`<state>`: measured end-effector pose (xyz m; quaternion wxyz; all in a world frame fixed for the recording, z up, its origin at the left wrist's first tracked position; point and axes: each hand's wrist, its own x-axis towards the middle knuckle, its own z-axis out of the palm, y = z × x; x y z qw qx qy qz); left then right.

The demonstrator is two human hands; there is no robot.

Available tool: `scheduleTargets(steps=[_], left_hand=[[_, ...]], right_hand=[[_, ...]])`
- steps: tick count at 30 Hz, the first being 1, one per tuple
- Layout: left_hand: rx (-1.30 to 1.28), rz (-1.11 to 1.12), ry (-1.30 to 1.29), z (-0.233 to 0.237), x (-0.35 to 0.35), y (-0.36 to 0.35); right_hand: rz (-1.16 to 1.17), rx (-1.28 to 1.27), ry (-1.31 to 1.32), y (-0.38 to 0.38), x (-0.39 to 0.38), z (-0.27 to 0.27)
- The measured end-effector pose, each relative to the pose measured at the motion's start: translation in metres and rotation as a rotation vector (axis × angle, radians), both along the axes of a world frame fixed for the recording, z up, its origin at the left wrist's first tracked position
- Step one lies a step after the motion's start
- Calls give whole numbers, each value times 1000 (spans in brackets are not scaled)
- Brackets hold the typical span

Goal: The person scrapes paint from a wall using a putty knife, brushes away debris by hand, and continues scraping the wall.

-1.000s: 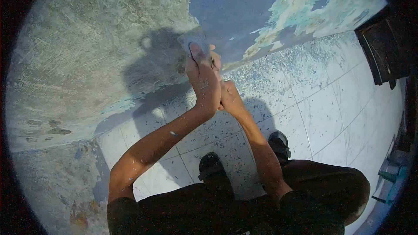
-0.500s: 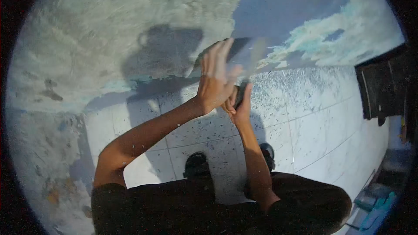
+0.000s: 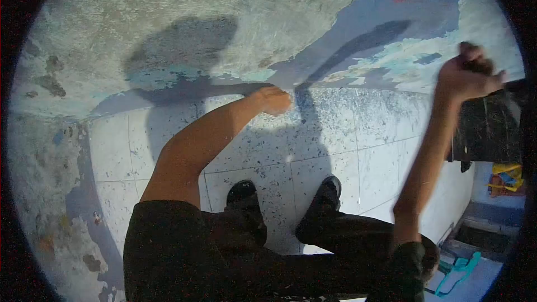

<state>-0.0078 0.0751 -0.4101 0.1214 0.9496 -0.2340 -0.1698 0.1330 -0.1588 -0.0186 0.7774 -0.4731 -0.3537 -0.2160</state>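
My left hand [image 3: 275, 100] is at the foot of the wall, slightly blurred, its fingers curled downward. Whether anything is in it is hidden. My right hand [image 3: 469, 75] is raised far to the right, in front of the wall and above the dark object there. Its fingers are bent inward and the thumb stands out to the side. Something dark shows among those fingers, but blur keeps me from telling a tool from shadow. The wall [image 3: 224, 22] is rough grey plaster, with patches of blue-grey paint [image 3: 358, 33] and pale turquoise flakes.
White floor tiles [image 3: 268, 145] are strewn with small dark flakes, thickest along the wall. My feet in black footwear [image 3: 241, 194] stand below. A dark box-like object [image 3: 486, 128] is at the right, with a yellow item [image 3: 508, 176] and turquoise straps [image 3: 460, 271] lower down.
My hands were together by a flat-bladed tool with a dark handle, held in my right hand. Now they are apart: the right has swung far right, the left has dropped slightly. The blade no longer shows.
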Motion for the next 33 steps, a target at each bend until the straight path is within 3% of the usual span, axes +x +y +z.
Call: scheduleTargets(steps=[1, 3, 4, 5, 7, 8, 9, 11, 12, 13, 14, 15, 16, 17, 19, 21, 24, 27, 30, 33], left_hand=[[50, 9, -25, 8, 4, 0], [149, 22, -64, 28, 8, -2], [321, -170, -227, 29, 12, -1], [176, -107, -256, 29, 12, -3], [-114, 19, -306, 76, 0, -6], [291, -339, -599, 74, 4, -5], [-10, -193, -506, 80, 4, -11], [-576, 114, -292, 93, 0, -26], [-727, 191, -134, 118, -8, -28], [-907, 243, -185, 130, -18, -31], [-1083, 292, -241, 139, -27, -34], [-1259, 335, -293, 141, -36, -39], [-1289, 462, -335, 136, -47, -44], [-1320, 584, -368, 127, -59, -50], [-1375, 811, -312, 129, -72, -50], [-1409, 1002, -139, 171, -77, -45], [-1619, 995, -93, 166, -69, -37], [-1650, 1052, -114, 145, -60, -30], [-1593, 1120, -67, 146, -51, -38], [-1492, 1165, 8, 154, -53, -38]], right_hand=[[145, 29, -52, -25, 42, 40], [19, -201, -144, -48, 52, 69], [-45, -314, -183, -58, 54, 77], [-109, -425, -220, -67, 56, 84], [-238, -650, -292, -75, 47, 94], [-312, -764, -256, -81, 27, 77], [-384, -883, -224, -79, -1, 60], [-105, -858, 279, -91, -46, -28], [-20, -815, 530, -97, -70, -71], [-252, -996, 418, -88, -101, -120], [-81, -861, 749, -71, -128, -159], [3, -943, 812, -58, -142, -203], [109, -961, 790, -39, -164, -227], [277, -907, 937, -26, -175, -270], [372, -828, 780, 17, -208, -278], [602, -725, 831, 43, -217, -283], [766, -564, 939, 70, -215, -304], [721, -651, 1090, 78, -203, -304], [640, -600, 1093, 84, -193, -302], [723, -541, 1039, 84, -188, -311]])
